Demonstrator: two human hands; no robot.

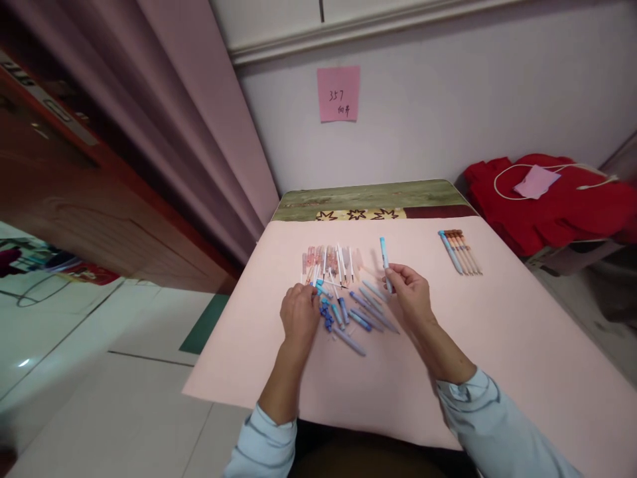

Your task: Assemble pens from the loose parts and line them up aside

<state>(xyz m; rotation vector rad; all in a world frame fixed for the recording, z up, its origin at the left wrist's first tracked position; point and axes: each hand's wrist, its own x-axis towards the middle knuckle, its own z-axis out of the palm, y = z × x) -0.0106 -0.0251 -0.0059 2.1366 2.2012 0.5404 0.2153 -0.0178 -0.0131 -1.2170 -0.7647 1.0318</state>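
My right hand [411,289] is closed on a light blue pen barrel [384,251], which stands nearly upright between thumb and fingers. Over the left side of a pile of pen parts, my left hand [300,309] has its fingers bent together; what they pinch, if anything, is hidden. Close to its fingertips lie small dark blue pieces [327,317] and blue caps. Between the hands are several blue and lilac pen barrels [368,312]. Behind them white refills with dark tips [340,262] lie beside clear pinkish barrels [318,254].
At the right of the pink-covered table [249,372] a row of pens [460,253] lies side by side, one blue, the others tan with brown tops. A red cloth [547,212] bears a white cable. A pink note [338,94] hangs on the wall. A curtain [219,119] borders the left.
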